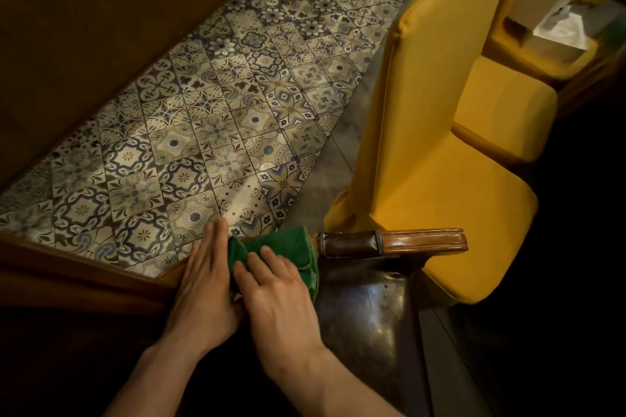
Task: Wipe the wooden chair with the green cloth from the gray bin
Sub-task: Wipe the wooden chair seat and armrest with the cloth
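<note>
The green cloth (288, 247) lies draped over the top rail of the wooden chair (423, 240), whose dark leather back (366, 315) drops away below it. My right hand (274, 298) lies flat on the cloth, fingers spread, pressing it onto the rail. My left hand (206, 278) rests flat beside it on the left, fingers together, its edge touching the cloth's folded left end. Part of the cloth is hidden under my right hand. The gray bin is not in view.
A patterned tile floor (210, 118) stretches beyond the chair. Dark wooden panels (84, 27) border it on the left. Two yellow upholstered chairs (440, 145) stand to the right, with a pale box (555, 10) further back.
</note>
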{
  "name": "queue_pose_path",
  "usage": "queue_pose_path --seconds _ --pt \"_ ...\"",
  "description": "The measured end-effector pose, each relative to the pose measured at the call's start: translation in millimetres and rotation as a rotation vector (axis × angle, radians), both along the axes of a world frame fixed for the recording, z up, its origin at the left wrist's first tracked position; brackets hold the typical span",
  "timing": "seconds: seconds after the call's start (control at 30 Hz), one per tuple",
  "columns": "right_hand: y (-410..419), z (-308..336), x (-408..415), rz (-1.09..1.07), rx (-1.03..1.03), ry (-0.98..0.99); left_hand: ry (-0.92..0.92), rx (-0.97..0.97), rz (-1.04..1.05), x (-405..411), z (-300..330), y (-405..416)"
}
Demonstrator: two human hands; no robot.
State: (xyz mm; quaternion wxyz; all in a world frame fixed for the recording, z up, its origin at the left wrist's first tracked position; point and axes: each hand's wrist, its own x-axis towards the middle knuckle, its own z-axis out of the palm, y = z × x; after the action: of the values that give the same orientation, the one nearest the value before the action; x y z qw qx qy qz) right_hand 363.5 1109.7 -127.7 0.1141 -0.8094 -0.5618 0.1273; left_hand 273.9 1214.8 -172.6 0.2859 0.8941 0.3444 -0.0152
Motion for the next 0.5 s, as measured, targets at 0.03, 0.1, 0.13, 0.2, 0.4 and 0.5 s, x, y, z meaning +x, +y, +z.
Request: queue_pose_path --seconds 0.03,0.1,0.13,0.2,0.4,0.5 --pt "-2 4 3 -0.005 0.007 0.138 -0.009 -0.056 -0.006 0 5 2" --pt "-10 14 11 -0.042 0.045 0.372 -0.013 -0.152 -0.014 -2 20 5" --pt "-16 19 16 -0.079 0.073 0.458 -0.010 -0.179 -0.046 -3 28 5" --pt "-28 30 26 -0.162 0.118 0.598 -0.013 -0.215 -0.150 -6 49 -1" --pt "-76 87 61 -0.252 0.077 0.965 -0.019 -0.255 -0.280 -7 117 -37" --pt "-97 124 75 -0.209 0.035 1.018 -0.091 -0.228 -0.256 4 155 -52"
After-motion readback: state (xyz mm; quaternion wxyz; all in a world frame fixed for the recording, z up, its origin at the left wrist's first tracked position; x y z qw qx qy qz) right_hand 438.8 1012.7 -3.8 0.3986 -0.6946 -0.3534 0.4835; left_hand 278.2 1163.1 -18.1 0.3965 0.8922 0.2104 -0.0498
